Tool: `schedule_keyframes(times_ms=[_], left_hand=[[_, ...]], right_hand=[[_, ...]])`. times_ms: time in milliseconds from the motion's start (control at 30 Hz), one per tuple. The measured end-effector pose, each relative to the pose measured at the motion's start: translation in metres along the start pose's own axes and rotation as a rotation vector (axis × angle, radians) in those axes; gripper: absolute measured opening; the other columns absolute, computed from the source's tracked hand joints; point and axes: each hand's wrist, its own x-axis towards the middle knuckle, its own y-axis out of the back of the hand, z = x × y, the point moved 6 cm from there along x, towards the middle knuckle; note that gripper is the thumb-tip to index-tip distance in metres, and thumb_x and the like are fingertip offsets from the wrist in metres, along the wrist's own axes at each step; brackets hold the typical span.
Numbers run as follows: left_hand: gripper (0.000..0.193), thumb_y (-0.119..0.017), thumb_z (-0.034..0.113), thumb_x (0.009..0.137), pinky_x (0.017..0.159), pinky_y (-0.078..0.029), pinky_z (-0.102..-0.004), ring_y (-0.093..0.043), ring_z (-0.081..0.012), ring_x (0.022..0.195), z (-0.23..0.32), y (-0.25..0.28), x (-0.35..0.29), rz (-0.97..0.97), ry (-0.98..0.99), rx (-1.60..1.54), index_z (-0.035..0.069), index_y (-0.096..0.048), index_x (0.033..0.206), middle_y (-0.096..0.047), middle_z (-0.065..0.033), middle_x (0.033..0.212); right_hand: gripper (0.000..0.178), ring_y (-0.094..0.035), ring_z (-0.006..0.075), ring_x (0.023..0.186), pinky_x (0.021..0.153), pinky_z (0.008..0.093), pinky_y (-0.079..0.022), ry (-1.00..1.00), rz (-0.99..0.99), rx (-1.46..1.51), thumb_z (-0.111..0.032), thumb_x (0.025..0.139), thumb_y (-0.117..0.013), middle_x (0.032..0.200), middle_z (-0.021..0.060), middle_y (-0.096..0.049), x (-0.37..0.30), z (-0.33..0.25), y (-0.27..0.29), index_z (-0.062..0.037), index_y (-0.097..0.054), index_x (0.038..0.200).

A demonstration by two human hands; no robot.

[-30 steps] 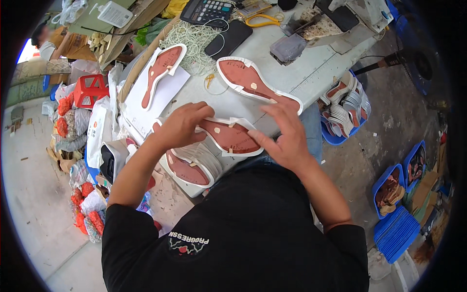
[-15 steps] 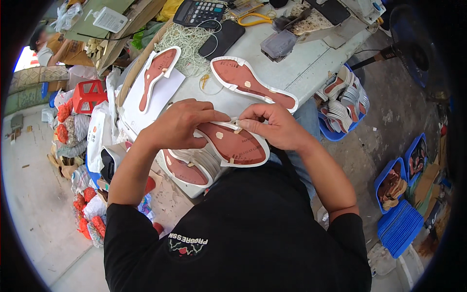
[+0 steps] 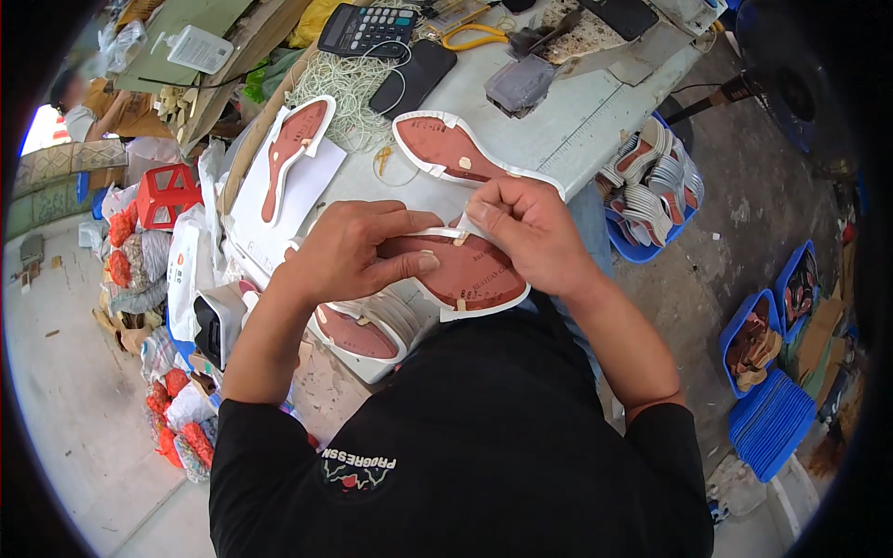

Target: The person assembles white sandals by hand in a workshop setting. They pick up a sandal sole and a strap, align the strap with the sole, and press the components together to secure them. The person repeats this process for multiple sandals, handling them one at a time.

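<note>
A shoe insole (image 3: 470, 272) with a reddish-brown face, a white wrapped edge and small tan tabs is held near the table's front edge. My left hand (image 3: 358, 249) grips its narrower part, thumb flat on the brown face and fingers along the far edge. My right hand (image 3: 530, 232) is closed in a pinch on the white edging at the far side, where a bit of white stands up between the hands. Just beyond lies another insole (image 3: 456, 153), partly covered by my right hand. A stack of insoles (image 3: 358, 330) sits below my left hand.
Another insole (image 3: 296, 149) rests on white paper at the left. Tangled string (image 3: 344, 88), a calculator (image 3: 367, 30), a black phone (image 3: 414, 79) and yellow-handled scissors (image 3: 474, 37) lie at the back. Right of the table, a blue basket (image 3: 642, 249) holds insoles; a fan (image 3: 786, 84) stands beyond.
The held insole has shifted slightly right. My left thumb has come onto its brown face, and my right hand has moved up a little, still pinching the edging.
</note>
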Motion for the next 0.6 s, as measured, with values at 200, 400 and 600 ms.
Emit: schedule_keyframes(times_ms=[200, 400, 600], left_hand=[[0.036, -0.082, 0.017, 0.089, 0.072, -0.057, -0.0328, -0.073, -0.0226, 0.083, 0.001, 0.005, -0.005, 0.194, 0.065, -0.198, -0.001, -0.072, 0.118, -0.071, -0.0133, 0.092], [0.029, -0.081, 0.020, 0.092, 0.070, -0.054, -0.0298, -0.067, -0.0105, 0.083, -0.012, -0.005, -0.012, 0.236, 0.220, -0.310, -0.001, -0.070, 0.109, -0.069, -0.0047, 0.090], [0.030, -0.077, 0.024, 0.097, 0.064, -0.052, -0.0265, -0.063, -0.0055, 0.078, -0.008, -0.033, -0.009, 0.043, 0.316, -0.971, -0.002, -0.069, 0.110, -0.071, -0.0026, 0.087]], right_hand=[[0.019, -0.071, 0.0331, 0.093, 0.077, 0.0418, -0.054, 0.776, 0.073, -0.791, -0.014, 0.089, -0.076, 0.118, 0.0167, -0.072, -0.038, -0.059, -0.025, -0.0041, -0.075, 0.105], [0.038, -0.071, 0.0230, 0.108, 0.088, 0.0351, -0.058, 0.290, 0.055, -0.103, -0.010, 0.088, -0.080, 0.126, 0.0139, -0.070, -0.027, -0.034, 0.011, 0.0012, -0.069, 0.123], [0.042, -0.071, 0.0153, 0.101, 0.091, 0.0318, -0.060, -0.048, 0.087, 0.570, -0.005, 0.089, -0.080, 0.112, 0.0103, -0.074, -0.011, -0.007, 0.006, 0.0046, -0.065, 0.127]])
